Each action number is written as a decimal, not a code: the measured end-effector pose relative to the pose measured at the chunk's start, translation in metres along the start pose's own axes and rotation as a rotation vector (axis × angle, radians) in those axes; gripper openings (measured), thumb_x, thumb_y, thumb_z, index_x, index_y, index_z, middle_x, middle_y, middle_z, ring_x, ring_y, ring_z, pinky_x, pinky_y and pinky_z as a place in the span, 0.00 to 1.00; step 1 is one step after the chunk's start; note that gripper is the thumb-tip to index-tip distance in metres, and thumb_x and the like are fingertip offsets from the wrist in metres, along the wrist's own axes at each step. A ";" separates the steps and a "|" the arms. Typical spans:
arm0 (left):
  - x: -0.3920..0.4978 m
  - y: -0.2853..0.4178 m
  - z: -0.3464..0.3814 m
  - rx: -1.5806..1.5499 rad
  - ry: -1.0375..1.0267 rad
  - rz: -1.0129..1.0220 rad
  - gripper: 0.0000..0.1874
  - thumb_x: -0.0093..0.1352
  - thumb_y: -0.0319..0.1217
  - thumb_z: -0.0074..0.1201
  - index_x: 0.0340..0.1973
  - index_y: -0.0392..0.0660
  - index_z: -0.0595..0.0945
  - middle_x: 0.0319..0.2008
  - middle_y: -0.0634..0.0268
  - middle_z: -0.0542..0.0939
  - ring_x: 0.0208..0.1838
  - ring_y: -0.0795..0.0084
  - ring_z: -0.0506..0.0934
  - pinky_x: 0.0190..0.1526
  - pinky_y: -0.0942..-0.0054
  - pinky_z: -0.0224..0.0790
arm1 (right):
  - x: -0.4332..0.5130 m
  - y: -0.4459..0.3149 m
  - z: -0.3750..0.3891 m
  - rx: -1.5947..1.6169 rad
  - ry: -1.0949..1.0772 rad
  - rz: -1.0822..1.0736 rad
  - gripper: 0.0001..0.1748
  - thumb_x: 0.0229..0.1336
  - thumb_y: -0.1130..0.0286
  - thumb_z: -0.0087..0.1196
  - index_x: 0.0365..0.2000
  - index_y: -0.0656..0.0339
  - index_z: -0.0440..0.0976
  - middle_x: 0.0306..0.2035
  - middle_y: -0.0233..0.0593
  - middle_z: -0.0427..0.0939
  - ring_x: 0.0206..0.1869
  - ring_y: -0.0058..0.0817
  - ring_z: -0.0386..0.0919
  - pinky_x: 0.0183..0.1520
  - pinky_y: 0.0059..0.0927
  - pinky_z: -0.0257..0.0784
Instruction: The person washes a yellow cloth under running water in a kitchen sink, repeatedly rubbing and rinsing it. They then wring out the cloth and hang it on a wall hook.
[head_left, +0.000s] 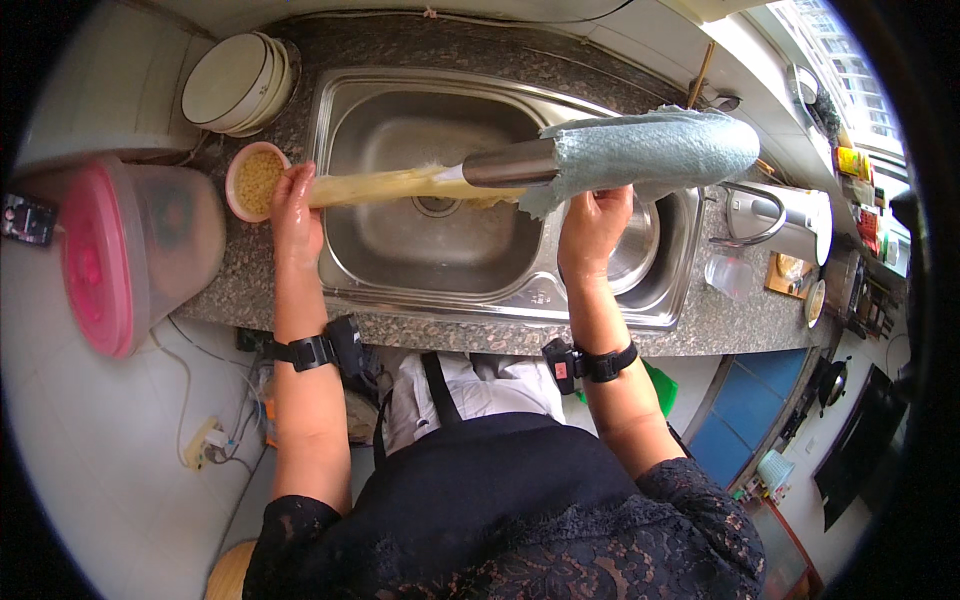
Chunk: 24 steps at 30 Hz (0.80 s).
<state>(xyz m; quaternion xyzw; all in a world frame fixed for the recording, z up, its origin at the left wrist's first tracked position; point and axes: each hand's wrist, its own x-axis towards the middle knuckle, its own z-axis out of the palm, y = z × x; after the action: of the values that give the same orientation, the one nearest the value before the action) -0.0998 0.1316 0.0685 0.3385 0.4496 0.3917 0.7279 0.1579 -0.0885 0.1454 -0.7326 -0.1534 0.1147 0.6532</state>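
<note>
A long, wet, yellow strip (367, 187) stretches across the stainless-steel sink (360, 255); its material cannot be settled. My left hand (296, 217) grips its left end at the sink's left rim. Above the strip juts a metal faucet spout (510, 163), with a little white showing at its tip. Light-blue textured cloth (652, 150) wraps the faucet's right part, its edge ragged. The strip's right end passes behind this cloth. My right hand (596, 232) is raised just below the cloth, fingers bent. Its fingertips are partly hidden, so I cannot tell what it holds.
Left of the sink stands a pink bowl (256, 182) of small yellow pieces, near stacked white dishes (229, 82). A clear bin with a pink lid (105, 255) is farther left. On the right are a metal pot (637, 247), a kettle (806, 221) and a clear cup (727, 276).
</note>
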 end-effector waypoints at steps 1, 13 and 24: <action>-0.001 0.000 0.001 0.063 -0.001 0.023 0.08 0.67 0.28 0.60 0.40 0.43 0.78 0.34 0.71 0.77 0.39 0.79 0.74 0.44 0.76 0.67 | -0.002 0.000 0.000 0.063 0.000 -0.034 0.12 0.62 0.74 0.57 0.43 0.71 0.72 0.42 0.37 0.78 0.44 0.22 0.75 0.49 0.24 0.69; -0.008 -0.014 0.047 1.047 -0.419 0.065 0.13 0.67 0.35 0.62 0.41 0.39 0.83 0.40 0.66 0.80 0.41 0.71 0.76 0.48 0.73 0.68 | -0.007 0.045 -0.008 -0.903 -0.768 -0.368 0.12 0.46 0.77 0.57 0.36 0.63 0.78 0.38 0.53 0.72 0.46 0.50 0.74 0.49 0.47 0.71; 0.016 -0.036 0.010 1.084 -0.631 0.082 0.14 0.70 0.37 0.54 0.45 0.42 0.83 0.48 0.63 0.80 0.50 0.65 0.75 0.55 0.68 0.65 | 0.006 0.054 0.005 -0.246 -0.507 0.216 0.18 0.70 0.61 0.41 0.42 0.66 0.74 0.40 0.48 0.78 0.42 0.36 0.75 0.49 0.35 0.68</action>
<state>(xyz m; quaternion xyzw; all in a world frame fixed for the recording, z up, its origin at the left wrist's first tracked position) -0.0766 0.1273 0.0352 0.7757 0.3344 0.0170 0.5349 0.1652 -0.0868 0.0909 -0.7665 -0.2453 0.3432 0.4843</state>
